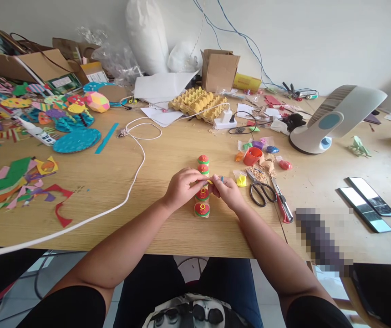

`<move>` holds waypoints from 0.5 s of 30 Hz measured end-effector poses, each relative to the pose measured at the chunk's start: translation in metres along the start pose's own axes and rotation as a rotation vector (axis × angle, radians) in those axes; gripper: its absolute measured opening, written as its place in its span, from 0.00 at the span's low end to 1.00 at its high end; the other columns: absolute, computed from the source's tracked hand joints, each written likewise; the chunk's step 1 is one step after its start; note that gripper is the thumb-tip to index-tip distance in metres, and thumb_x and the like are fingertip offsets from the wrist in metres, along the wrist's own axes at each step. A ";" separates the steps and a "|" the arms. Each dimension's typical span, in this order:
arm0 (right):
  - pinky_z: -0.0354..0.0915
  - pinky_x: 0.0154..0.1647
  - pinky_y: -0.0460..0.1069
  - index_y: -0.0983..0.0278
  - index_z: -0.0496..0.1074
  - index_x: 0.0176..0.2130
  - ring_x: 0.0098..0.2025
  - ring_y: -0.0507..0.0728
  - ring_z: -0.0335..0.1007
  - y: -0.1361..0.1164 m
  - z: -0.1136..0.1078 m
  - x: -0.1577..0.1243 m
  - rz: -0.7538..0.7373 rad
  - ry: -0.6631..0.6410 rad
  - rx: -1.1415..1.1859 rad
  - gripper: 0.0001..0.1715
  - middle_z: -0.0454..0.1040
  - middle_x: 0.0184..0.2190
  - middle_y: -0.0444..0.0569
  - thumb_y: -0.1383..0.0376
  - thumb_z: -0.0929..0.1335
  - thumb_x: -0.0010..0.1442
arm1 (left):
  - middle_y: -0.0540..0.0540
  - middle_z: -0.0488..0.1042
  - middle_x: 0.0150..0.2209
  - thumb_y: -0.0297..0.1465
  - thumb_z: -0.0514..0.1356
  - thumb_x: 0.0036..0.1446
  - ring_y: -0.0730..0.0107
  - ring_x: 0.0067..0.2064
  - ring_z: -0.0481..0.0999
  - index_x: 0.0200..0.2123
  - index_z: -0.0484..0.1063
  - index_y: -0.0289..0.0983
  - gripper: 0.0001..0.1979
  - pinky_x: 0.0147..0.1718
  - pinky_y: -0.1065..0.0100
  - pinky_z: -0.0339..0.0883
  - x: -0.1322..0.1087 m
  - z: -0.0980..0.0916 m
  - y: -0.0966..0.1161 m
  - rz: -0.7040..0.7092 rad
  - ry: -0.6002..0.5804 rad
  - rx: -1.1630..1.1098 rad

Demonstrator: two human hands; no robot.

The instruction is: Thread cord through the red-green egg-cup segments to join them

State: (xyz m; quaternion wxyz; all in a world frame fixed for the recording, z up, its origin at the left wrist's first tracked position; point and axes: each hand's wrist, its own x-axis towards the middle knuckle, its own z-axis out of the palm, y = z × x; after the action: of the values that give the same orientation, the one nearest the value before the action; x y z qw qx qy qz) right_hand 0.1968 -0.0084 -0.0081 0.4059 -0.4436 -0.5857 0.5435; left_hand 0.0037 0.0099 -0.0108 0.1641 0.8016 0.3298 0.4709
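Both hands meet over the middle of the wooden table (168,150). My left hand (182,186) and my right hand (227,190) pinch a small yellow piece of clay (210,181) between their fingertips. Under them runs a row of small cardboard cups topped with red, green and yellow clay (202,209), with two more of these pieces (203,164) just beyond the fingers. A yellow clay lump (241,181) lies right of my right hand.
Black scissors (261,190) and a red cutter (283,203) lie right of the hands, beside an orange cup (252,156) and clay bits. A white fan (335,117), two mirrors (366,209), a white cable (127,193), egg cartons (200,103) and coloured paper scraps (14,180) surround them.
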 end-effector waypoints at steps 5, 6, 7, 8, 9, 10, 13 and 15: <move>0.49 0.22 0.46 0.64 0.74 0.35 0.22 0.48 0.55 0.002 -0.001 0.004 0.011 0.026 0.140 0.28 0.70 0.23 0.42 0.43 0.76 0.51 | 0.46 0.82 0.38 0.31 0.65 0.63 0.67 0.40 0.79 0.41 0.81 0.40 0.05 0.42 0.65 0.72 0.001 -0.001 0.001 0.009 0.007 0.020; 0.48 0.22 0.46 0.64 0.73 0.35 0.22 0.47 0.55 0.002 -0.001 0.005 0.020 0.032 0.172 0.28 0.70 0.23 0.41 0.44 0.76 0.50 | 0.46 0.82 0.39 0.31 0.65 0.63 0.66 0.41 0.79 0.42 0.81 0.40 0.06 0.42 0.65 0.73 0.001 0.000 0.001 0.008 0.002 0.014; 0.48 0.22 0.46 0.64 0.73 0.34 0.22 0.47 0.54 0.002 -0.001 0.005 0.029 0.040 0.200 0.27 0.69 0.23 0.41 0.45 0.77 0.49 | 0.45 0.82 0.41 0.31 0.65 0.62 0.66 0.42 0.80 0.43 0.80 0.40 0.07 0.43 0.64 0.73 0.001 0.000 0.001 0.004 -0.005 0.005; 0.47 0.22 0.46 0.64 0.73 0.34 0.22 0.47 0.54 0.003 -0.002 0.005 0.036 0.052 0.223 0.27 0.69 0.23 0.41 0.45 0.77 0.49 | 0.45 0.82 0.42 0.30 0.66 0.62 0.66 0.43 0.80 0.45 0.80 0.40 0.08 0.44 0.64 0.73 0.001 0.000 0.001 -0.005 -0.012 -0.004; 0.47 0.22 0.46 0.64 0.73 0.34 0.22 0.47 0.54 0.002 -0.002 0.006 0.039 0.066 0.241 0.26 0.69 0.22 0.41 0.46 0.77 0.49 | 0.45 0.81 0.44 0.30 0.66 0.61 0.65 0.44 0.80 0.47 0.79 0.40 0.10 0.45 0.64 0.74 0.001 0.001 0.001 -0.018 -0.020 -0.011; 0.47 0.22 0.46 0.64 0.73 0.34 0.22 0.47 0.54 0.002 -0.002 0.005 0.040 0.080 0.251 0.26 0.69 0.23 0.41 0.46 0.77 0.50 | 0.45 0.81 0.45 0.30 0.66 0.61 0.65 0.45 0.80 0.47 0.79 0.41 0.11 0.45 0.63 0.74 0.001 0.001 0.001 -0.033 -0.023 -0.016; 0.48 0.23 0.46 0.64 0.73 0.33 0.22 0.47 0.54 0.000 -0.002 0.004 0.037 0.098 0.242 0.26 0.70 0.23 0.42 0.46 0.76 0.51 | 0.45 0.81 0.43 0.31 0.66 0.61 0.64 0.45 0.80 0.46 0.79 0.41 0.10 0.45 0.63 0.74 0.001 0.001 0.002 -0.060 -0.012 -0.018; 0.48 0.23 0.46 0.64 0.74 0.32 0.22 0.47 0.54 -0.002 -0.002 0.004 0.044 0.084 0.221 0.26 0.70 0.23 0.42 0.45 0.76 0.51 | 0.45 0.81 0.42 0.32 0.67 0.61 0.65 0.44 0.80 0.44 0.79 0.40 0.08 0.45 0.63 0.74 0.001 0.000 0.002 -0.052 0.006 -0.017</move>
State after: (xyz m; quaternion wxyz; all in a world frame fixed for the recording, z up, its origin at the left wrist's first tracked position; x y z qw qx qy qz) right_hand 0.1971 -0.0043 -0.0063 0.4648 -0.4311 -0.4947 0.5945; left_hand 0.0050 0.0094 -0.0090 0.1820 0.7900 0.3471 0.4714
